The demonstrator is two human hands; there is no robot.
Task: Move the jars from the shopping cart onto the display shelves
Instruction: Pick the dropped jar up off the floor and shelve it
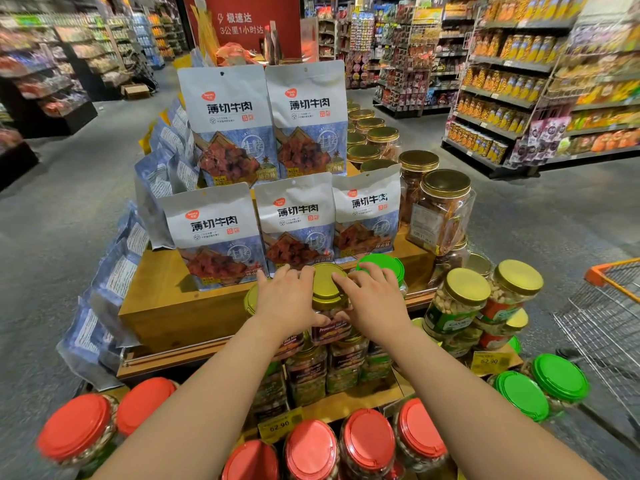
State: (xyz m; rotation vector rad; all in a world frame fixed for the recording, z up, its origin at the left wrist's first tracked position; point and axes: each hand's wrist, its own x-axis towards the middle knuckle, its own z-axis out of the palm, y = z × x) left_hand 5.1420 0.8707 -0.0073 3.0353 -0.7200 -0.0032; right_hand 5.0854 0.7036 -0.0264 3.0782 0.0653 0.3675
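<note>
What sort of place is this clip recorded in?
A supermarket, almost certainly. Long aisle shelves packed with goods line the floor, yellow price tags sit on a tiered wooden display stand of snack bags and jars, and a wire shopping cart stands at the right edge.

Readable text on display

We read 薄切牛肉 on pouches beyond the fingers, "Premium Nut Mix" on the jar between them, 62.90 on price tags.
</note>
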